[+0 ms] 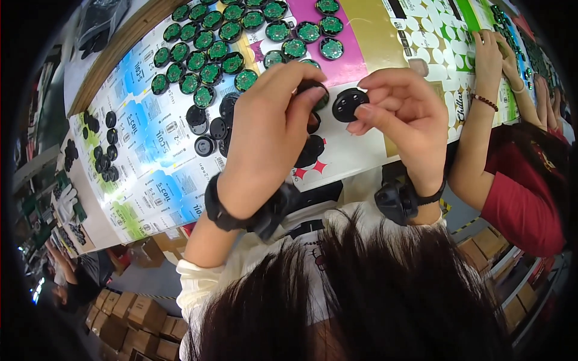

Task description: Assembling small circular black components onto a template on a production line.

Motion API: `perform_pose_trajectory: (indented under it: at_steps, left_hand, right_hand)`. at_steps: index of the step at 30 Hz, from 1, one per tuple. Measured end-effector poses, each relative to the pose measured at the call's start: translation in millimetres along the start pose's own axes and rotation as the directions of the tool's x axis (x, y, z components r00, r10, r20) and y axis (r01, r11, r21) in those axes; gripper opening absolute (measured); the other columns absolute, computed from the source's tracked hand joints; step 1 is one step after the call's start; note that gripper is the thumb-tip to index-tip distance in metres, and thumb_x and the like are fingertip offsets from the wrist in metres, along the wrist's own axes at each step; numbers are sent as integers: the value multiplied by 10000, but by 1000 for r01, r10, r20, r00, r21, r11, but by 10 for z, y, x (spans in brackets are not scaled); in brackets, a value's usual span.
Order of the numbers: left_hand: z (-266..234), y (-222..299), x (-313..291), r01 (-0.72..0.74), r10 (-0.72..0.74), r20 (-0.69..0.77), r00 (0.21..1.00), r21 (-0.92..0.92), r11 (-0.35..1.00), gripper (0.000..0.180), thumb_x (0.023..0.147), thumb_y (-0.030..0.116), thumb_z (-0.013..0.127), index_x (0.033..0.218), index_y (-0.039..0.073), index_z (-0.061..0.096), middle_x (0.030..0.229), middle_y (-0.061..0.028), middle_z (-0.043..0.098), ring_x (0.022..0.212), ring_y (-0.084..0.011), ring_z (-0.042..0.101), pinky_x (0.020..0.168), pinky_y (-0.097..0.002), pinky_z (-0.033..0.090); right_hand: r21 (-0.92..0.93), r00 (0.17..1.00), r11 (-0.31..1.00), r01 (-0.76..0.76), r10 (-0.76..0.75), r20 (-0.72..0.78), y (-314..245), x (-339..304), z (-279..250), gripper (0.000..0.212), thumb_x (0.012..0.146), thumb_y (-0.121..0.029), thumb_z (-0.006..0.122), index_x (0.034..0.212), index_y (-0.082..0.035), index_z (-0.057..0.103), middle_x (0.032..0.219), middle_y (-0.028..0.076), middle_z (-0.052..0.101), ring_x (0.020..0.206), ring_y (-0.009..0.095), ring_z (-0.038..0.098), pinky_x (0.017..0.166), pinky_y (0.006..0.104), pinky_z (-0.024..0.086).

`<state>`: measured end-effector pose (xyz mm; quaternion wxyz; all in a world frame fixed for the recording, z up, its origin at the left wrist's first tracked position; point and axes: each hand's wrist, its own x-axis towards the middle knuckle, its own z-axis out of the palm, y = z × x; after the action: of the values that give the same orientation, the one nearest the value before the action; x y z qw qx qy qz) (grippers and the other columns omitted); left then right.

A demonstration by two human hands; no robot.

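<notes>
My right hand (409, 114) pinches a glossy round black cap (348, 105) between thumb and fingers, tilted so its domed face shows. Just left of it, my left hand (262, 123) has its thumb and fingers closed on another round black part (317, 99), mostly hidden by the fingers. The two parts are close together but apart, above the table. Several loose black caps (310, 151) lie below my hands, and more black discs (205, 145) are heaped beside my left wrist. Beyond them, many round green circuit boards in black housings (210, 73) are spread out.
The tabletop is covered with printed sheets (135, 162). Small black rings (106, 161) lie at its left end, and a wooden rail (114, 54) runs along the far left. On my right a co-worker's arms (487, 84) reach over the table. Cardboard boxes (141, 316) stand on the floor.
</notes>
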<state>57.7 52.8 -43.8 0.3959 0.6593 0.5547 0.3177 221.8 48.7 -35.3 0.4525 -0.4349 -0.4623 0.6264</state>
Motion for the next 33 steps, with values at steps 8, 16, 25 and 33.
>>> perform_pose_trajectory:
  at_steps: [8,16,25,33]
  left_hand:
    - [-66,163,-203,213,-158,145,977,-568,795,246,834,38,464,1067,-40,471,870,-71,558,640,-84,500,549,-190,415]
    - [-157,166,-253,229,-172,152,973,-597,769,318,829,86,485,1117,-44,448,879,-89,565,658,-104,513,569,-218,426]
    - [-271,-105,-281,351,-75,357,931,-820,451,510,770,251,605,1154,-34,428,1052,-120,534,900,-195,542,780,-310,436]
    - [-247,-56,-292,343,-97,341,935,-803,487,611,725,344,629,1163,-32,430,1114,-134,509,1029,-221,499,902,-344,377]
  right_hand:
    - [-404,943,853,331,-308,122,3,24,30,298,676,73,607,970,47,565,737,95,572,631,147,577,548,230,464]
    - [-624,727,413,664,-554,406,60,95,7,412,557,-66,697,951,2,596,813,85,563,677,157,542,536,244,428]
    - [-567,674,410,714,-622,398,-19,68,116,450,506,-116,718,925,-1,600,869,93,551,742,188,540,624,272,429]
    - [-531,636,396,749,-656,407,-15,72,181,467,500,-114,731,937,-1,608,876,95,550,758,181,548,629,249,439]
